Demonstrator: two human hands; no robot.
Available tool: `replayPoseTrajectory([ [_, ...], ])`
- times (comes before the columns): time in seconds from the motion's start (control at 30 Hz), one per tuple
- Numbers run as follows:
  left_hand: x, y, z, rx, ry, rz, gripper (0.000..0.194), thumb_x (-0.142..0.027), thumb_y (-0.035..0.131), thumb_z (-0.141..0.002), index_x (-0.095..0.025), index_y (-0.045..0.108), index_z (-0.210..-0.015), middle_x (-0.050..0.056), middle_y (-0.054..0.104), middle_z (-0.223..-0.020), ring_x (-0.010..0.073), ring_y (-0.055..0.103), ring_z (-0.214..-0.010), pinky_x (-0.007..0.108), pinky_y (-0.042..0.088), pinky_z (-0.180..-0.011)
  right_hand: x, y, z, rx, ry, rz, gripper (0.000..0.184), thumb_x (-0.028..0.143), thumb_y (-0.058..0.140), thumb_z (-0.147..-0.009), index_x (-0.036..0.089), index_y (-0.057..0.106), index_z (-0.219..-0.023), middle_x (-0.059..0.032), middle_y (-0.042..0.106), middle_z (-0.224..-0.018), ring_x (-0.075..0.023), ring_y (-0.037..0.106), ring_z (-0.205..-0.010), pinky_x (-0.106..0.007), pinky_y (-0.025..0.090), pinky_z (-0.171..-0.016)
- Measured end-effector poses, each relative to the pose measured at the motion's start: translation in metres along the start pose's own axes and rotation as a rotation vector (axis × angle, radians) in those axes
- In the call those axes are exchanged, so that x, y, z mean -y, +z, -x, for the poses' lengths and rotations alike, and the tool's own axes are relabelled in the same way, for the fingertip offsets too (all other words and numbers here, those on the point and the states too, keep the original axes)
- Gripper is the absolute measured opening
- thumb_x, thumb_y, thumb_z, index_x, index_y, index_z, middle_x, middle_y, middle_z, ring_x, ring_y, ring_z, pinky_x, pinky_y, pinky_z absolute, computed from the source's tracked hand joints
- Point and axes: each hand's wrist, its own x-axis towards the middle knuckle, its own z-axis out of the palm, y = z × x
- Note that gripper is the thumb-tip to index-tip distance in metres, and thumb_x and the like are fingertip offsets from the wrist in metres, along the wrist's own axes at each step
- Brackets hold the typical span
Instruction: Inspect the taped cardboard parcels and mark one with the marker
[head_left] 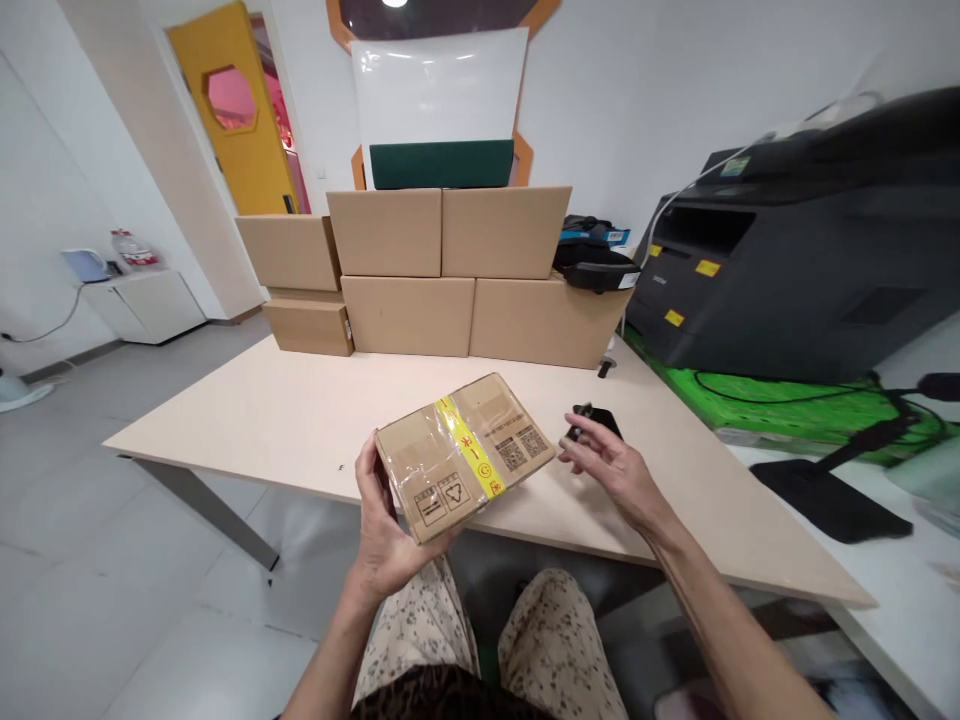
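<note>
A small brown cardboard box with yellow printed tape across its top is held tilted above the table's front edge. My left hand grips its left side and near corner, the thumb along the side and the other fingers hidden underneath. Just off the box's right corner is my right hand, its fingers bent together around a small dark object whose kind I cannot make out. Behind those fingers, a flat black item lies on the table.
Large cardboard boxes are stacked along the table's back, topped by a dark green box. A black case rests on the right end. To the right stand a dark printer and a black stand.
</note>
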Motion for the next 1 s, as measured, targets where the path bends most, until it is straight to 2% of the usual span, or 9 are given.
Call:
replayPoseTrajectory([
  [0.1, 0.002, -0.002, -0.002, 0.043, 0.088, -0.093, 0.123, -0.031, 0.092, -0.057, -0.029, 0.019, -0.156, 0.016, 0.036, -0.156, 0.0388, 0.042, -0.144, 0.052, 0.042, -0.115, 0.022, -0.011, 0.017, -0.117, -0.132, -0.130, 0.053, 0.049, 0.077, -0.081, 0.022, 0.064, -0.125, -0.0051, 0.073, -0.093, -0.0200, 0.071, -0.080, -0.032, 0.058, -0.070],
  [0.2, 0.001, -0.001, -0.004, 0.043, 0.119, -0.136, 0.117, -0.035, 0.090, -0.062, -0.030, 0.020, -0.156, 0.015, 0.039, -0.153, 0.0372, 0.047, -0.141, 0.051, 0.044, -0.113, 0.048, -0.019, 0.029, -0.400, -0.211, -0.115, 0.027, 0.041, 0.079, -0.084, 0.023, 0.072, -0.104, 0.0005, 0.069, -0.077, -0.0147, 0.065, -0.062, -0.029, 0.055, -0.061],
  [0.37, 0.000, 0.001, -0.005, 0.034, 0.129, -0.171, 0.120, -0.038, 0.091, -0.061, -0.030, 0.020, -0.157, 0.015, 0.039, -0.153, 0.0379, 0.047, -0.140, 0.053, 0.043, -0.114, 0.100, -0.033, 0.042, -0.739, -0.342, -0.461, 0.020, 0.036, 0.083, -0.083, 0.020, 0.076, -0.090, 0.0056, 0.058, -0.057, -0.0096, 0.049, -0.043, -0.025, 0.040, -0.043],
  [0.47, 0.004, 0.001, -0.004, 0.046, 0.107, -0.168, 0.121, -0.037, 0.092, -0.059, -0.028, 0.021, -0.157, 0.016, 0.036, -0.154, 0.0396, 0.043, -0.142, 0.055, 0.040, -0.116, 0.129, -0.038, 0.050, -0.671, -0.399, -0.687, 0.019, 0.036, 0.081, -0.085, 0.020, 0.072, -0.083, 0.0076, 0.051, -0.049, -0.0090, 0.043, -0.037, -0.023, 0.035, -0.035],
  [0.6, 0.009, 0.003, -0.003, 0.041, 0.085, -0.148, 0.126, -0.034, 0.094, -0.056, -0.027, 0.020, -0.157, 0.016, 0.034, -0.155, 0.0410, 0.038, -0.146, 0.056, 0.038, -0.118, 0.151, -0.033, 0.066, -0.412, -0.343, -0.759, 0.023, 0.022, 0.086, -0.079, 0.023, 0.063, -0.079, 0.0075, 0.054, -0.054, -0.0098, 0.048, -0.041, -0.021, 0.042, -0.037],
  [0.73, 0.010, 0.005, -0.003, 0.048, 0.074, -0.128, 0.130, -0.030, 0.095, -0.053, -0.029, 0.019, -0.158, 0.016, 0.032, -0.156, 0.0406, 0.039, -0.145, 0.054, 0.041, -0.116, 0.157, -0.029, 0.081, -0.135, -0.310, -0.578, 0.011, 0.038, 0.070, -0.094, 0.027, 0.069, -0.094, 0.0021, 0.065, -0.063, -0.0149, 0.059, -0.052, -0.025, 0.050, -0.047],
  [0.8, 0.009, 0.006, -0.003, 0.053, 0.080, -0.131, 0.131, -0.029, 0.095, -0.052, -0.029, 0.019, -0.158, 0.016, 0.032, -0.156, 0.0408, 0.039, -0.145, 0.054, 0.041, -0.116, 0.158, -0.029, 0.084, -0.039, -0.363, -0.372, 0.020, 0.040, 0.062, -0.099, 0.028, 0.073, -0.109, -0.0016, 0.072, -0.070, -0.0187, 0.068, -0.062, -0.028, 0.056, -0.056],
  [0.87, 0.009, 0.006, -0.002, 0.052, 0.088, -0.134, 0.131, -0.029, 0.096, -0.051, -0.028, 0.020, -0.158, 0.016, 0.033, -0.155, 0.0408, 0.039, -0.144, 0.055, 0.041, -0.116, 0.159, -0.027, 0.085, -0.004, -0.392, -0.216, 0.017, 0.034, 0.065, -0.097, 0.029, 0.074, -0.111, -0.0014, 0.075, -0.075, -0.0184, 0.071, -0.067, -0.027, 0.058, -0.061],
  [1.0, 0.011, 0.006, -0.001, 0.043, 0.106, -0.151, 0.132, -0.029, 0.096, -0.050, -0.027, 0.021, -0.158, 0.016, 0.036, -0.154, 0.0406, 0.042, -0.143, 0.055, 0.042, -0.115, 0.159, -0.010, 0.081, -0.070, -0.278, -0.264, 0.013, 0.025, 0.073, -0.090, 0.027, 0.061, -0.088, 0.0063, 0.062, -0.062, -0.0099, 0.054, -0.046, -0.018, 0.045, -0.042],
])
